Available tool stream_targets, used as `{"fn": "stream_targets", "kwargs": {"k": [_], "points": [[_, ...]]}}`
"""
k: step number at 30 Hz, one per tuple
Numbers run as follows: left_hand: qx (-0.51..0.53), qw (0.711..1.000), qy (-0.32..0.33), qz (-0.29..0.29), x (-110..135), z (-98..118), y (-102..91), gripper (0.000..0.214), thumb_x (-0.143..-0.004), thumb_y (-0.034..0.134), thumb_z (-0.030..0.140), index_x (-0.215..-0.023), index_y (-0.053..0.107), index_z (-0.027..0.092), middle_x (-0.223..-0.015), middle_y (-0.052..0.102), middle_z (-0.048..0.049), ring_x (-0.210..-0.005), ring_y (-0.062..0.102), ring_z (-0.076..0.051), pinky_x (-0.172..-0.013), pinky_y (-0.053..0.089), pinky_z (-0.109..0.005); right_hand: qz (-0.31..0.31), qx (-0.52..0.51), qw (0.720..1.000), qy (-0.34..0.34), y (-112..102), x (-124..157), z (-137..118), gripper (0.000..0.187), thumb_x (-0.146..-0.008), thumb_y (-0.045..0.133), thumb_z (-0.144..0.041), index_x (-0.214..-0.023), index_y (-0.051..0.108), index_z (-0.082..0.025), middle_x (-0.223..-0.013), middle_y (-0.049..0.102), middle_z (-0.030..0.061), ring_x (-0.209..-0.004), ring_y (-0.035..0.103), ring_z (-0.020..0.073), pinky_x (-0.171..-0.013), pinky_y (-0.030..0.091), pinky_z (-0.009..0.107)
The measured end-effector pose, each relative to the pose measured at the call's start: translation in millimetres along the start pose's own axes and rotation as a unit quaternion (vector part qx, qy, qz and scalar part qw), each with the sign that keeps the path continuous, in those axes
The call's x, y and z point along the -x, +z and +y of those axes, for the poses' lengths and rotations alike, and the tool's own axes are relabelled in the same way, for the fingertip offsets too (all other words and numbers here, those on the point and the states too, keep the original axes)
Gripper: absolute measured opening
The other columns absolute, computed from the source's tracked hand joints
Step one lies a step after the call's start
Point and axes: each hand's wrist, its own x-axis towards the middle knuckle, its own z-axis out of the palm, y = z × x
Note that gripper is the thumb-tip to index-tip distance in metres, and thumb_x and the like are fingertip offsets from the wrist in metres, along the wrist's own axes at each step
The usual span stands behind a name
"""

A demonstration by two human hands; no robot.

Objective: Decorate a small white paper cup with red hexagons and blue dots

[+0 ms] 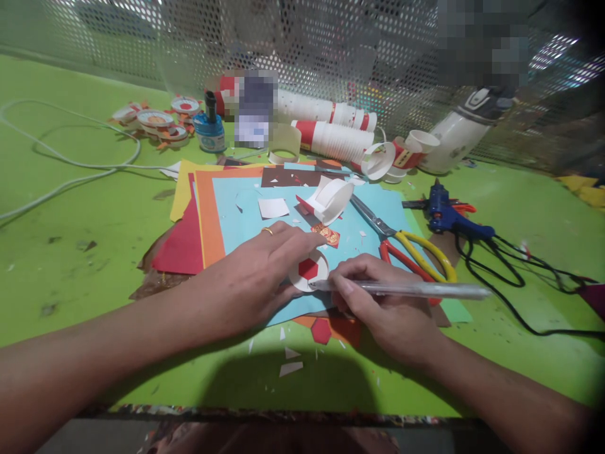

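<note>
A small round white piece point(293, 277), apparently a paper cup's base, bears a red hexagon point(308, 269). My left hand point(265, 271) grips its left edge, fingers above and thumb below. Pinched in my right hand point(378, 302) is a clear-barrelled pen point(420, 289), its tip touching the white rim just under the hexagon. Both hands rest over light-blue paper point(246, 221). Close by are a cut piece of paper cup point(333, 200), a red-and-gold scrap point(327, 236) and scissors point(385, 230) with red and yellow handles. Another red hexagon point(321, 330) lies nearer me.
Coloured sheets point(182, 243) are layered under the blue paper. Behind stand a blue glue bottle point(209, 131), stacked paper cups point(333, 140), a blurred phone point(255, 107) and several finished round crafts point(155, 118). A blue glue gun point(456, 214) with a black cord lies right.
</note>
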Motion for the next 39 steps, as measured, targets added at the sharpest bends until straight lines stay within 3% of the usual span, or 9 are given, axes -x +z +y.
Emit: {"fn": "stream_targets", "kwargs": {"k": [10, 20, 26, 29, 33, 39], "points": [[-0.02, 0.999, 0.029, 0.008, -1, 2, -0.5, 0.032, -0.094, 0.055, 0.018, -0.124, 0.044, 0.012, -0.109, 0.063, -0.0113, -0.102, 0.055, -0.025, -0.087, 0.047, -0.039, -0.032, 0.0, 0.999, 0.027, -2, 0, -5, 0.013, -0.086, 0.055, -0.026, -0.076, 0.061, -0.02, -0.064, 0.064, -0.001, -0.056, 0.058, 0.013, -0.052, 0.047, 0.026], [-0.026, 0.997, 0.068, 0.026, 2, -1, 3.2, 0.039, -0.09, 0.054, 0.007, -0.127, 0.041, 0.012, -0.111, 0.059, -0.0122, -0.103, 0.052, -0.024, -0.085, 0.049, -0.038, -0.074, -0.01, 0.994, 0.074, -5, -3, -9, 0.013, -0.089, 0.054, -0.021, -0.077, 0.06, -0.021, -0.064, 0.063, -0.0045, -0.057, 0.057, 0.0093, -0.056, 0.045, 0.023], [-0.024, 0.996, 0.077, 0.027, 1, -4, 5.6, 0.042, -0.09, 0.056, 0.007, -0.129, 0.041, 0.012, -0.114, 0.06, -0.013, -0.106, 0.054, -0.024, -0.088, 0.05, -0.038, -0.079, -0.047, 0.99, 0.105, -6, -4, -5, 0.015, -0.091, 0.056, -0.027, -0.077, 0.059, -0.022, -0.068, 0.062, -0.0044, -0.062, 0.056, 0.0091, -0.058, 0.046, 0.022], [-0.029, 0.997, 0.062, 0.025, 0, -4, 3.9, 0.042, -0.09, 0.058, 0.008, -0.129, 0.042, 0.013, -0.115, 0.062, -0.0126, -0.107, 0.055, -0.024, -0.089, 0.05, -0.038, -0.048, -0.117, 0.986, 0.106, -6, -3, -4, 0.017, -0.091, 0.059, -0.028, -0.075, 0.06, -0.021, -0.063, 0.06, -0.0052, -0.056, 0.054, 0.008, -0.054, 0.046, 0.021], [-0.031, 0.998, 0.049, 0.016, -1, -3, 0.8, 0.041, -0.093, 0.057, 0.014, -0.131, 0.042, 0.014, -0.115, 0.064, -0.0107, -0.104, 0.058, -0.023, -0.087, 0.05, -0.036, 0.046, -0.24, 0.966, 0.08, -10, -3, -2, 0.018, -0.092, 0.061, -0.038, -0.081, 0.064, -0.023, -0.061, 0.061, -0.0044, -0.053, 0.054, 0.0101, -0.045, 0.043, 0.021], [-0.018, 1.0, 0.009, -0.007, 0, -3, -3.2, 0.044, -0.094, 0.057, 0.02, -0.135, 0.04, 0.018, -0.123, 0.062, -0.0103, -0.11, 0.059, -0.022, -0.092, 0.049, -0.033, 0.147, -0.211, 0.966, -0.038, -21, -12, 1, 0.026, -0.094, 0.057, -0.044, -0.092, 0.073, -0.024, -0.065, 0.065, -0.0008, -0.061, 0.06, 0.0128, -0.059, 0.049, 0.027]]}}
